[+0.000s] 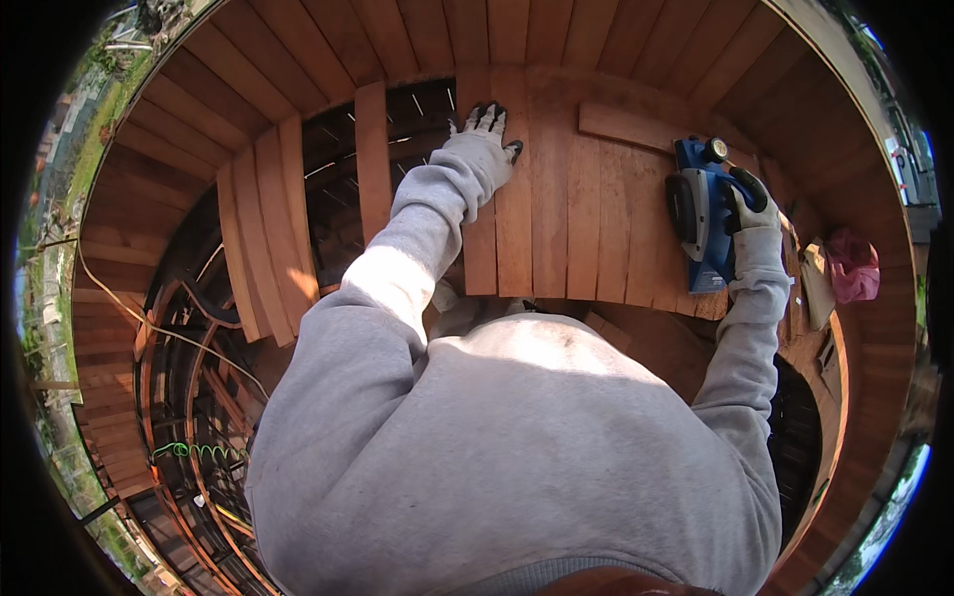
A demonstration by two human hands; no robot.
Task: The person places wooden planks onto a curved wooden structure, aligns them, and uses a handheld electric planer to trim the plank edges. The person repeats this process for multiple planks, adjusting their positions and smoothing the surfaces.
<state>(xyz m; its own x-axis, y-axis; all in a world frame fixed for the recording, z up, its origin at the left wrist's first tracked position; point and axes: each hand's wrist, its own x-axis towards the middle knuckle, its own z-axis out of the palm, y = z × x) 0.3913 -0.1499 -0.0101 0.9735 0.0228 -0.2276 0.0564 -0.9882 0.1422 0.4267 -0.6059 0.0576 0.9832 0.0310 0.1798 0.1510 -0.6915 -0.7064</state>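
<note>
My left hand [484, 131], in a pale glove with dark fingertips, lies with fingers spread on reddish wooden slats [512, 219] near the curved wall. A blue and grey electric hand planer [708, 223] stands on the boards to the right. My gloved right hand [750, 207] is wrapped round its black rear handle. Beneath the planer the boards form a closed surface, while left of my left hand a single slat [373, 159] spans an open gap over dark framing. A short board [624, 127] lies across the slats' far ends.
A curved wall of upright wooden boards [348, 40] surrounds me. On the left, several loose-looking slats [268, 233] sit beside exposed curved framing and pipes [199, 397]. A green coiled hose [204, 451] and a thin cord [164, 330] are there. A pink bag [853, 266] lies at the right.
</note>
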